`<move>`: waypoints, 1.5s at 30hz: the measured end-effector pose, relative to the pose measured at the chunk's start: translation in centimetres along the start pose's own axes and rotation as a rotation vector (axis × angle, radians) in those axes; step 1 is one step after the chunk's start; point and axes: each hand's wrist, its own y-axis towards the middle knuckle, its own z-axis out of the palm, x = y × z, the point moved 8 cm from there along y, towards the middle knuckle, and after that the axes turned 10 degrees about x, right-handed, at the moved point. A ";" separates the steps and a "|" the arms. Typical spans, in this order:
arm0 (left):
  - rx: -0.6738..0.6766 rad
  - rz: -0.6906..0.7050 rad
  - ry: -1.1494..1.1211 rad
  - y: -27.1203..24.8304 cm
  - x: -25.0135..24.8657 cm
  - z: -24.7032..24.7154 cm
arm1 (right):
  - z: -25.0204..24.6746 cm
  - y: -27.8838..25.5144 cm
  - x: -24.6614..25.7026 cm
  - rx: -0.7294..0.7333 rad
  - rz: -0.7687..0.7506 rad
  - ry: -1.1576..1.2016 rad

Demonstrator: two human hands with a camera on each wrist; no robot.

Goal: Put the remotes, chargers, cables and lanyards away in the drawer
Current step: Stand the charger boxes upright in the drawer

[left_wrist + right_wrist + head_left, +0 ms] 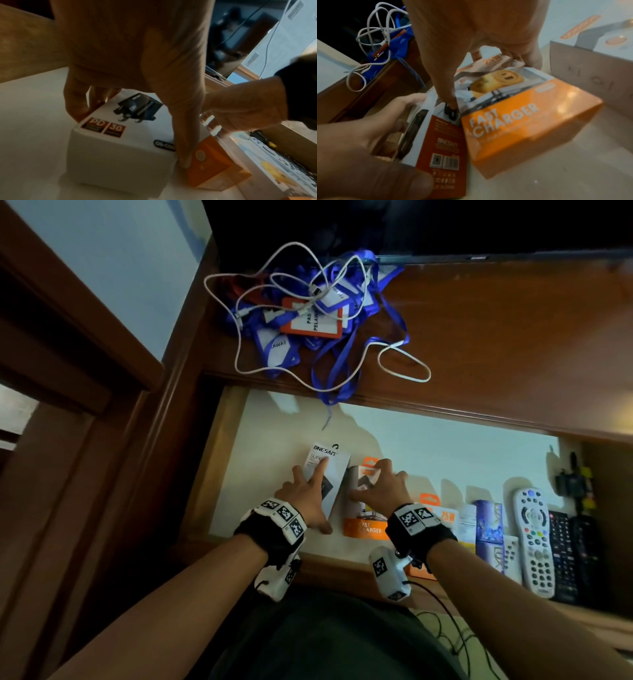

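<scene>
Both hands are down in the open drawer (219, 460). The left hand (310, 494) grips the white charger box (330, 474), fingers curled round its sides, forefinger lying along the top. The right hand (380, 487) holds the orange charger box (527, 121) just beside it, fingers hooked over the far end. To do this well, slide the two boxes flush and square to the row of boxes and remotes (536, 539) on the right. Cables and lanyards (318, 313) wait on the bench beyond the hands.
</scene>
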 end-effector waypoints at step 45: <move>0.151 0.187 -0.319 0.5 -3.7 1.5 | -4.0 -2.4 -5.8 0.026 -0.033 -0.384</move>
